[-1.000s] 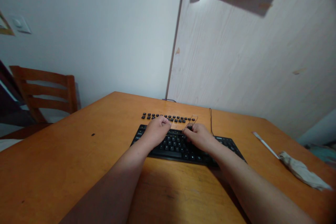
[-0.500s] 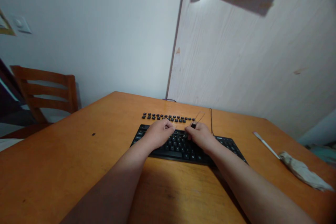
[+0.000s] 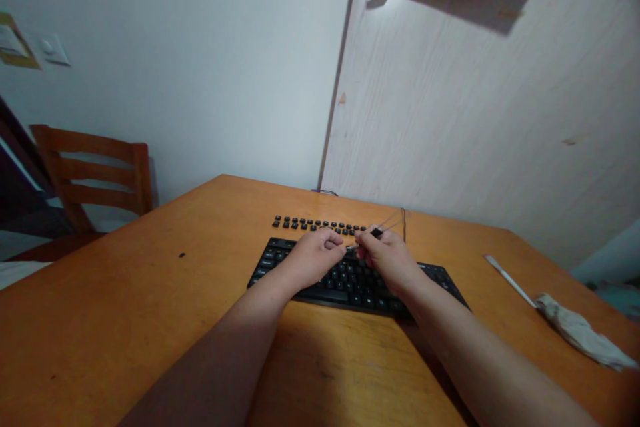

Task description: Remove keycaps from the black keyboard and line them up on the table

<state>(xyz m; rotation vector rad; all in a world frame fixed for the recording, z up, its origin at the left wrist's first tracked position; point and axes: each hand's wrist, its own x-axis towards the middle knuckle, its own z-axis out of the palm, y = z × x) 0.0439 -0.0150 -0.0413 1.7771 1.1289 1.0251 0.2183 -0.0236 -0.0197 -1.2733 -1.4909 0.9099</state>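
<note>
1. Your right hand has its thumb and fingers pressed together on a wire tool, pinching it near the black piece. Two thin wires slant up and away from that piece, past your knuckles, and a small metallic end sticks out on the side facing your other hand.
2. Your left hand sits just left of that end, its thumb and forefinger curled toward it. Whether they pinch anything is too small to tell, and so is whether they touch the metallic end.
3. Directly under both of your hands lies the black keyboard, reaching out to the left and right of your grip. Your hands and wrists cover part of its keys.
4. Just beyond your grip, two rows of loose keys run along the table, mostly to the left; your fingers hide some of the nearer row.
5. A dark cable runs away behind your right hand.
6. Well to the left of your grip, a small dark piece lies by itself on the wood.
7. Well to the right, a slim white stick points toward a crumpled cloth.
8. Farthest left, a wooden chair stands beyond the table's edge.
</note>
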